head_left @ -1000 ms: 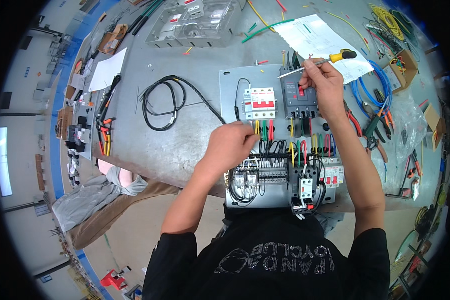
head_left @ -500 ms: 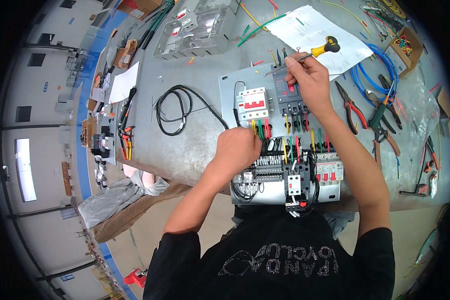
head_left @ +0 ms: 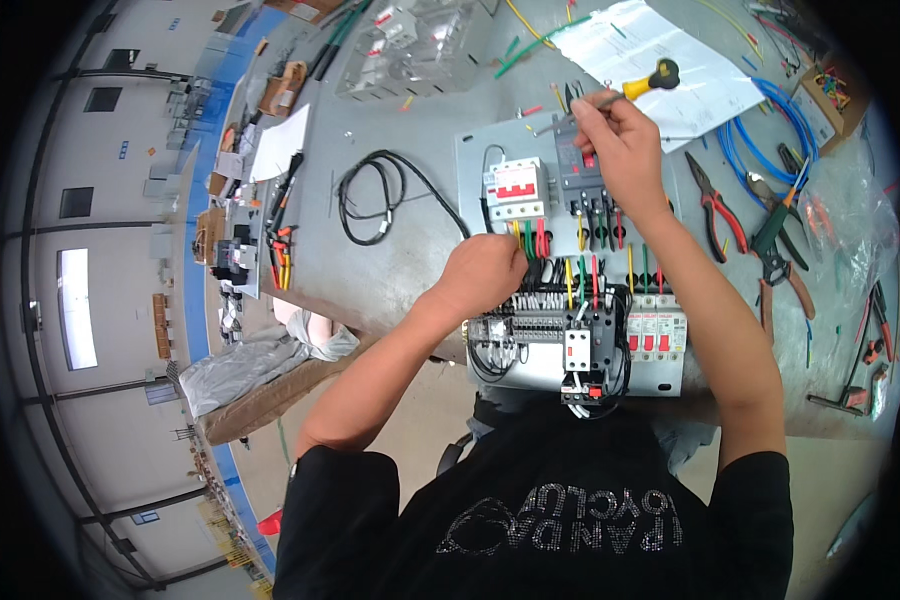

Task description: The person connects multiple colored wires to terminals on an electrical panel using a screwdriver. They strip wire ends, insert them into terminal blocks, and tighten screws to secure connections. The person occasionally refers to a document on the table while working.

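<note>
My right hand (head_left: 618,140) is closed around the shaft of a screwdriver (head_left: 648,84) with a yellow and black handle. The handle points up and right, and the thin tip reaches left above a grey moulded-case breaker (head_left: 576,168). My left hand (head_left: 482,272) is a closed fist at the panel's left edge, below a white breaker with red switches (head_left: 516,188). A black cable (head_left: 378,158) runs from a loose loop to this fist and disappears there; what the fingers grip is hidden. Yellow, green and red wires (head_left: 542,238) emerge beside the fist.
The metal mounting panel (head_left: 470,160) also bears terminal blocks (head_left: 538,328), a contactor (head_left: 578,350) and small breakers (head_left: 650,335). Pliers (head_left: 710,205), wire strippers (head_left: 768,240), a blue wire coil (head_left: 735,150) and a cardboard box (head_left: 825,105) lie right. Paper sheets (head_left: 660,60) lie behind.
The view has shifted, so the bench appears slightly higher and further right. The closed left hand and the right hand with the screwdriver keep nearly the same places over the panel.
</note>
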Demonstrator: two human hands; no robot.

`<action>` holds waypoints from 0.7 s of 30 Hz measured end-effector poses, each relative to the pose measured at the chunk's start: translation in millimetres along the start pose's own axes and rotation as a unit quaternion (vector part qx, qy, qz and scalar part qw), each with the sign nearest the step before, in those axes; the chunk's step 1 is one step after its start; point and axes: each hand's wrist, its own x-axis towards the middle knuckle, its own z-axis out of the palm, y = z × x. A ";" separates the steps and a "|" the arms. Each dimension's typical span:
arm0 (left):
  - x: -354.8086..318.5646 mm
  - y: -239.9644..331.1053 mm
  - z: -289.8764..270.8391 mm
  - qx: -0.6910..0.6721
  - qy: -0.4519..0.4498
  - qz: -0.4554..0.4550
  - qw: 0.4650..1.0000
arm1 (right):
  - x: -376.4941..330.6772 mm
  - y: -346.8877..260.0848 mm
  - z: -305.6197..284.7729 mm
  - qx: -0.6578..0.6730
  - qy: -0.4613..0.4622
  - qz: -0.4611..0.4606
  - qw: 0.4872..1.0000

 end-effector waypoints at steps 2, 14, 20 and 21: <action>-1.1 -18.7 -8.4 -0.146 -0.051 -0.041 0.987 | 0.3 -6.5 -0.4 -0.009 0.000 0.012 1.000; 4.6 -56.3 -4.2 -0.566 -0.197 -0.175 0.781 | -1.4 -4.7 -2.5 -0.016 -0.006 0.016 1.000; 2.6 -37.7 3.5 -0.532 -0.153 -0.163 0.817 | -4.4 -2.6 -4.8 -0.023 -0.008 0.006 1.000; 1.7 -35.4 6.2 -0.522 -0.144 -0.157 0.826 | -6.3 -0.8 -5.2 -0.023 -0.008 0.002 1.000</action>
